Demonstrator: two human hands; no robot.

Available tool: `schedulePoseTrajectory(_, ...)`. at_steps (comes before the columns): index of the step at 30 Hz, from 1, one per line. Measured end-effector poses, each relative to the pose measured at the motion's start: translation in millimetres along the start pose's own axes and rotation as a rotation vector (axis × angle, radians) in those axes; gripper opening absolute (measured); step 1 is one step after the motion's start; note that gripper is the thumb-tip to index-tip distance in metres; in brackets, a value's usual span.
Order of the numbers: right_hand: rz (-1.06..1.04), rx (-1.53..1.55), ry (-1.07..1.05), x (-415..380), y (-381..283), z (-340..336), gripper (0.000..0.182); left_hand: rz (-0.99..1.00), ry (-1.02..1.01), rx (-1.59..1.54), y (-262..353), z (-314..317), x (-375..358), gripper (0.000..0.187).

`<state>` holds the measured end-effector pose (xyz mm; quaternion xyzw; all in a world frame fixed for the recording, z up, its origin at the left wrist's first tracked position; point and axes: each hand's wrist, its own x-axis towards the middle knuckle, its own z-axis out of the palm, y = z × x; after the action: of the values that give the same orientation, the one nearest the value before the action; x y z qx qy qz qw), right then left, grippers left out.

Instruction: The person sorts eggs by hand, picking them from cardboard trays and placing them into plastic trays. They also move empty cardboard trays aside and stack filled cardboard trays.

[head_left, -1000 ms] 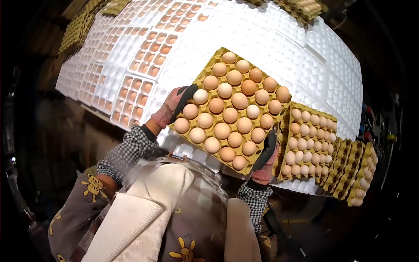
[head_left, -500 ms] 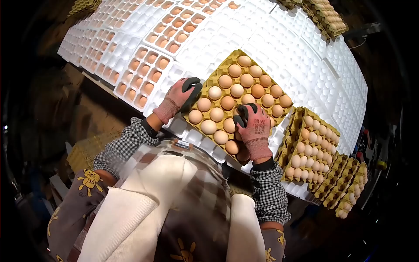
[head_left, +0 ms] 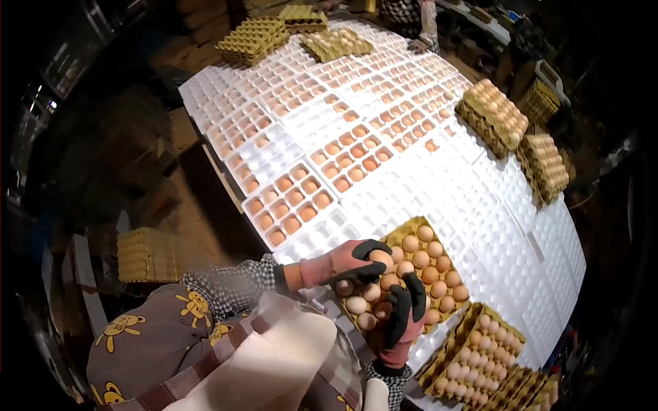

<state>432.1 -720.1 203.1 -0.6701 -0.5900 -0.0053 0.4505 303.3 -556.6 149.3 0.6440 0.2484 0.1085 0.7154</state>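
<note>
A brown egg (head_left: pixel 381 261) is pinched in the thumb and fingers of my left hand (head_left: pixel 346 264), raised over the left side of a yellow-brown pulp egg tray (head_left: pixel 415 226). My right hand (head_left: pixel 407 316) is curled over the tray's near part, its dark-coated fingertips closed at an egg (head_left: pixel 406 268); the hand hides part of its grip. Both hands wear pink gloves with dark grey fingers. Rows of eggs fill much of the tray around them. White moulded packs lie under and beside it, and one nearby pack (head_left: pixel 290 203) has eggs in its cups.
Stacked pulp trays with eggs stand at right (head_left: pixel 480 356) and along the far right edge (head_left: pixel 495 113). Pulp trays (head_left: pixel 252 40) sit at the far left corner. A person's sleeved arm (head_left: pixel 428 26) reaches the far edge. Another tray stack (head_left: pixel 147 255) stands lower left.
My left hand has gone from the tray's left edge to over its eggs and now holds one. My right hand remains over the tray. The view has tilted up, showing the table's far end.
</note>
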Motion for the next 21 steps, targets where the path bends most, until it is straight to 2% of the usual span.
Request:
schedulePoseTrajectory(1,0.403,0.372,0.084,-3.9,2.5,16.3,0.03,-0.102,0.065,-0.254,4.0,-23.9,-0.8,0.046)
schedulePoseTrajectory(2,0.58,0.531,0.095,-21.4,17.9,33.0,0.032,-0.206,0.11,-0.518,1.7,-49.2,-2.8,0.042)
schedulePoseTrajectory(3,0.76,0.686,0.135,-37.6,32.7,49.8,0.033,-0.202,0.224,-0.564,-0.9,-74.8,-2.3,0.041)
schedulePoseTrajectory(4,0.695,0.633,0.129,-49.5,50.9,67.0,0.036,-0.193,0.329,-0.608,-9.2,-105.9,-0.7,0.039)
schedulePoseTrajectory(5,0.607,0.473,0.091,-57.3,59.4,74.4,0.038,-0.057,0.358,-0.583,-40.9,-146.9,1.9,0.039)
schedulePoseTrajectory(6,0.525,0.305,0.053,-58.0,62.9,81.3,0.04,0.106,0.373,-0.357,-55.7,-180.6,5.6,0.039)
schedulePoseTrajectory(9,0.57,-0.04,-0.01,-44.6,38.3,82.3,0.044,0.461,0.429,0.42,-87.1,-292.9,32.9,0.038)
schedulePoseTrajectory(12,0.725,-0.175,0.003,-39.6,40.4,103.3,0.043,0.576,0.552,0.753,-91.5,-394.0,104.8,0.049)
schedulePoseTrajectory(15,0.891,-0.285,0.074,-35.4,55.2,127.2,0.042,0.616,0.675,0.833,-89.4,-494.0,193.8,0.047)
schedulePoseTrajectory(16,0.943,-0.321,0.097,-34.1,58.2,132.7,0.042,0.488,0.685,0.933,-63.7,-517.6,217.5,0.044)
schedulePoseTrajectory(17,0.992,-0.353,0.123,-32.6,61.4,137.4,0.042,0.64,0.716,1.008,-58.7,-551.5,250.7,0.034)
schedulePoseTrajectory(19,1.087,-0.398,0.163,-31.8,64.4,142.9,0.041,0.507,0.738,0.923,-54.8,-625.5,318.3,0.039)
schedulePoseTrajectory(21,1.172,-0.439,0.197,-28.3,65.4,146.5,0.041,0.367,0.732,0.785,-77.4,-716.6,389.0,0.044)
